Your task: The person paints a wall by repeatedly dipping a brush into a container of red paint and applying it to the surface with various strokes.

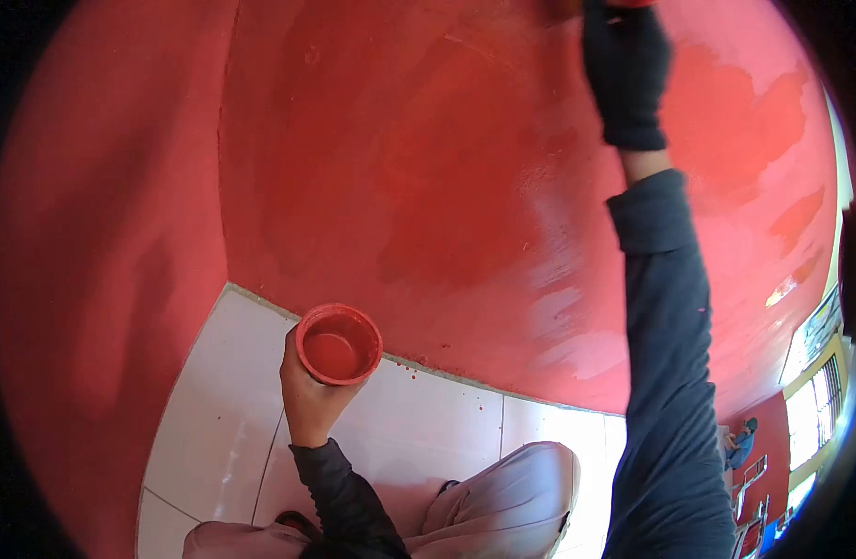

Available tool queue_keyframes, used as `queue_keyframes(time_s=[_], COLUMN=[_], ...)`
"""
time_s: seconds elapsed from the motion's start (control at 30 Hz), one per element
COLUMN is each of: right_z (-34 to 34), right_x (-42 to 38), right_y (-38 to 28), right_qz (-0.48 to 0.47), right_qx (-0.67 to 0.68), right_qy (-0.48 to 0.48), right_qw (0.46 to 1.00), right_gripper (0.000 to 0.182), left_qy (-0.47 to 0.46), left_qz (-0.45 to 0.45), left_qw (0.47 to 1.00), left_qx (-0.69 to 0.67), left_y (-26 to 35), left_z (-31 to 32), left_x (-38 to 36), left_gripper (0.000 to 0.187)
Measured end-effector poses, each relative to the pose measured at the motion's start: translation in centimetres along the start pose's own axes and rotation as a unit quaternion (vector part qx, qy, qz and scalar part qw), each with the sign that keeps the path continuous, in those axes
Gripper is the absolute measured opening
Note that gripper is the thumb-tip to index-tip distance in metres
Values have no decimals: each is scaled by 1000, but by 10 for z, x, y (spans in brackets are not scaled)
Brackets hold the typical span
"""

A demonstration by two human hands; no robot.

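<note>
My bare left hand (316, 401) is wrapped round a red plastic cup (376, 328) with red paint (333, 354) in it. The cup is seen from above, over the floor and close to the foot of the wall. High up in front of the red wall (428, 177) is my right hand (628, 74), in a dark glove and closed. It grips a red object (630, 3), mostly cut off by the top edge, so its kind cannot be told. Darker, wet-looking red patches (456, 219) cover much of the wall, with paler streaks among them.
White floor tiles (223, 373) meet the wall, with red drips (409, 366) along the joint. A second red wall (102, 233) forms a corner at left. My bent knee (512, 494) is below. Far right, a person (742, 443) is near metal-framed furniture (752, 475) and windows.
</note>
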State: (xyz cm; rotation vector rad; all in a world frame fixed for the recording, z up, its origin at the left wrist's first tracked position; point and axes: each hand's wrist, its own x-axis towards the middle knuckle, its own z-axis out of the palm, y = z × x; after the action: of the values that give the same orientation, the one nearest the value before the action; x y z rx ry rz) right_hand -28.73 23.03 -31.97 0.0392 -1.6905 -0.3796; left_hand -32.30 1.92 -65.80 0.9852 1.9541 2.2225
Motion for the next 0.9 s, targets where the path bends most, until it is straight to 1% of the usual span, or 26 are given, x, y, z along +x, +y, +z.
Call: queue_keyframes(time_s=[0.03,0.1,0.13,0.17,0.2,0.23,0.27,0.3,0.37,0.4,0.43,0.47,0.5,0.53,0.57,0.6,0.63,0.67,0.7,0.73,0.77,0.8,0.83,0.9], right_z=[2,7,19,33,50,56,60,59,63,70,64,53,34,32,25,30,39,48,65,73,82,79,72,62], right_x=[-2,-15,-39,-72,-111,-135,-157,-160,-164,-145,-109,-66,-32,-15,-8,-15,-33,-54,-88,-121,-154,-171,-182,-197], right_y=[7,28,3,-7,-19,-51,-73,-79,-85,-69,-47,-34,-28,-44,-47,-44,-35,-26,-36,-56,-71,-94,-106,-118], right_qz=[1,-135,-116,-143,-131,-78,-135,-137,-28,8,7,18,65,27,-45,-46,-103,-159,-142,-40,-169,-70,-68,8], right_qx=[2,-78,-74,-12,-2,19,60,60,161,139,36,-12,-49,77,54,56,7,-42,-28,89,57,109,109,152], right_qy=[-1,-1,-57,-141,-254,-401,-455,-452,-368,-262,-253,-219,-209,-22,22,22,-55,-131,-203,-309,-370,-489,-489,-436], right_qw=[1000,988,989,980,958,912,878,879,915,955,967,976,974,996,997,997,993,978,968,946,912,863,863,887], right_gripper=[8,14,18,18,19,20,21,21,21,20,21,22,21,9,10,10,15,20,18,19,18,15,15,11], left_qy=[0,1,-1,-2,0,4,8,10,13,15,13,9,8,2,-3,-2,-3,-4,-4,-6,-7,-7,-4,-3], left_qz=[-2,-3,-6,-8,-8,-4,0,3,7,3,-1,-4,-6,-10,-13,-14,-14,-15,-15,-12,-8,-7,-6,-8], left_qw=[1000,1000,1000,1000,1000,1000,1000,1000,1000,1000,1000,1000,1000,1000,1000,1000,1000,1000,1000,1000,1000,1000,1000,1000], left_qx=[2,3,-2,-8,-9,-9,-8,-7,-6,-6,-8,-11,-12,-10,-8,-8,-11,-15,-14,-14,-14,-12,-9,-5], left_y=[-1,-3,-4,-5,-6,-6,-6,-6,-7,-7,-5,-4,-6,-7,-8,-8,-8,-8,-9,-9,-10,-10,-9,-9], left_z=[0,-2,-3,-3,-4,-5,-6,-6,-8,-9,-11,-11,-11,-12,-13,-13,-13,-13,-12,-12,-13,-13,-14,-15], left_x=[1,1,1,0,0,-1,-1,-1,-1,-1,-1,0,0,1,1,2,2,1,1,0,0,0,-1,-1], left_gripper=[72,72,72,72,72,72,73,73,74,74,74,74,74,77,79,79,80,80,80,80,81,81,81,80])
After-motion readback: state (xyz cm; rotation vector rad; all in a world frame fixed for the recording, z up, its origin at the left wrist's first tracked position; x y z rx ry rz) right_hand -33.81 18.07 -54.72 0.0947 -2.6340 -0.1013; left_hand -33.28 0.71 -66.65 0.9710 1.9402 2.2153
